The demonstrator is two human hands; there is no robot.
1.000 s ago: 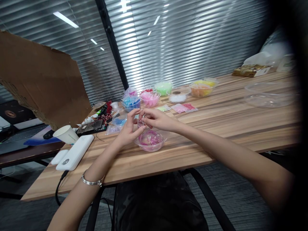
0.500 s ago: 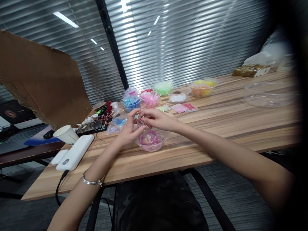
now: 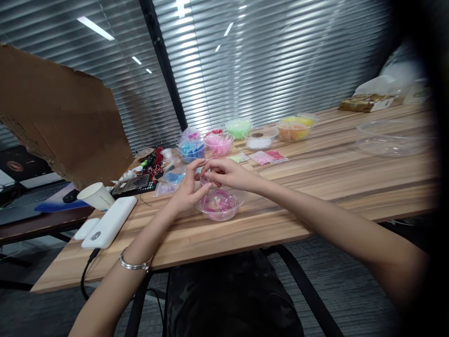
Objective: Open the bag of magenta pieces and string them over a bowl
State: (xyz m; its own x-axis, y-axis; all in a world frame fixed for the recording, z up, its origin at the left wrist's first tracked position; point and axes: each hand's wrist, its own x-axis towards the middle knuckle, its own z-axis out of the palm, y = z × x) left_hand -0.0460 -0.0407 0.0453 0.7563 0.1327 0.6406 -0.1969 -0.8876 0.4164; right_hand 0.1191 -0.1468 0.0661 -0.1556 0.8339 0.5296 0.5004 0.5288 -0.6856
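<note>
Over the near left part of the wooden table, my left hand [image 3: 190, 189] and my right hand [image 3: 230, 174] meet. A small clear, pinkish bag [image 3: 204, 180] shows between them, with my left fingers curved round its side. My right fingers are bent together at its top, and what they pinch is too small to make out. Just below the hands stands a clear bowl [image 3: 221, 213] with purple-pink packets in it. A clear bowl with blue contents [image 3: 174, 176] lies behind my left hand.
Bowls of blue [image 3: 191, 150], pink [image 3: 220, 144], green [image 3: 239, 128], white [image 3: 260, 139] and orange-yellow [image 3: 293, 131] pieces stand at the back. Flat pink bags [image 3: 263, 157] lie before them. At left are a paper cup [image 3: 96, 195] and a white power bank [image 3: 110, 222].
</note>
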